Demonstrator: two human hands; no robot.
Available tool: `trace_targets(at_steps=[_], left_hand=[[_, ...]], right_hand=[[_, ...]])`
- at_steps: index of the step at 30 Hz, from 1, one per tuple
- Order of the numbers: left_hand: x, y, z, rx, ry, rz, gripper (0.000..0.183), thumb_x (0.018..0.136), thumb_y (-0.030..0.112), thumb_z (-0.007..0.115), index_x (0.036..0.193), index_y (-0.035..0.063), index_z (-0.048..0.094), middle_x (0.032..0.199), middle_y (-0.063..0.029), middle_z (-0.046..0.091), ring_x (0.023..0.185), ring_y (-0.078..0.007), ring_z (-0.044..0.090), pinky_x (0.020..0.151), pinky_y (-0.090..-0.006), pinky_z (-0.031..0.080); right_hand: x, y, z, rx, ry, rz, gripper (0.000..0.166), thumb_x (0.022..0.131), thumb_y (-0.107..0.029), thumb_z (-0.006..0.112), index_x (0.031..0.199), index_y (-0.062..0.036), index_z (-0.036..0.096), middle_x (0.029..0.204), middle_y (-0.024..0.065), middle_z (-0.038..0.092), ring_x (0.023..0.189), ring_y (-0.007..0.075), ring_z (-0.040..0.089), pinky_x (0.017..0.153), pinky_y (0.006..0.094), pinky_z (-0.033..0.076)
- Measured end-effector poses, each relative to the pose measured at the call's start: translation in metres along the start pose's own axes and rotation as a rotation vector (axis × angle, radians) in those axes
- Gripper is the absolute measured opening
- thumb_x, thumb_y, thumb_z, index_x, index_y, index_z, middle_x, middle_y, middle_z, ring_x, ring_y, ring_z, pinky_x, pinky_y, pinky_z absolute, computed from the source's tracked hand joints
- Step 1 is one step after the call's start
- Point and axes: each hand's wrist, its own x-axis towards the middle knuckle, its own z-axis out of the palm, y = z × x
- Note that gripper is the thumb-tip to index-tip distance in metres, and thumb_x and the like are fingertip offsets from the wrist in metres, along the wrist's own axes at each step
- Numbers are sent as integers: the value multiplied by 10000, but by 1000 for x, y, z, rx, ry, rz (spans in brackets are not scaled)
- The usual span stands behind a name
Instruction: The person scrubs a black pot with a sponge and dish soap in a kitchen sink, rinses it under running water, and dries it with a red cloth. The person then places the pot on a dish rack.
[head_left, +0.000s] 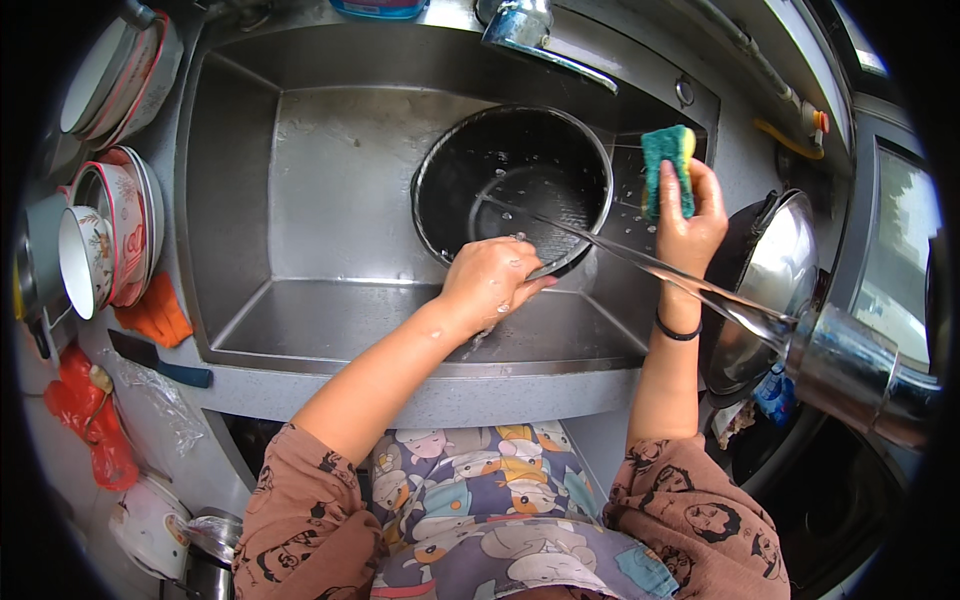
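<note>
In the stainless steel sink (341, 180), a dark round pot (487, 150) is tilted, its open mouth towards me. My left hand (491, 281) grips the pot's near rim, and water drops cling to the fingers. Up at the sink's right side, my right hand (690, 214) holds a green and yellow scrubbing sponge (664, 169) between thumb and fingers. A stream of water (645, 259) runs from the metal faucet spout (847, 367) into the pot, passing in front of my right forearm. Some water lies in the pot's bottom.
Stacked bowls (124, 217) and plates (124, 82) stand left of the sink. A cleaver (157, 360) lies near an orange cloth (159, 311) on the left counter. To the right leans a metal lid or pan (772, 285). The faucet lever (555, 56) juts over the sink's back edge.
</note>
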Motion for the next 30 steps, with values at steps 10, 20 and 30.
trace_targets(at_steps=[10,20,30], left_hand=[[-22,-55,19,585,-334,326,87,669,124,577,603,118,633,709,6,604,780,-168,589,719,-307,454],[-33,-68,-26,190,367,-474,455,753,167,663,1138,23,468,1085,-171,530,1005,-343,538,888,-437,428],[-20,-83,12,-964,143,-1155,572,791,-56,447,1311,99,265,1127,-141,520,856,-262,634,582,-333,594]], right_hand=[[-48,38,70,-414,-550,-301,310,680,-1,625,976,-58,553,905,125,534,861,328,558,727,401,478],[-124,83,182,-320,-855,-313,358,750,-6,515,1102,-21,453,1071,230,523,991,387,546,830,441,470],[-119,116,177,-784,-914,26,157,831,-95,520,974,-43,562,914,144,588,814,326,613,698,407,526]])
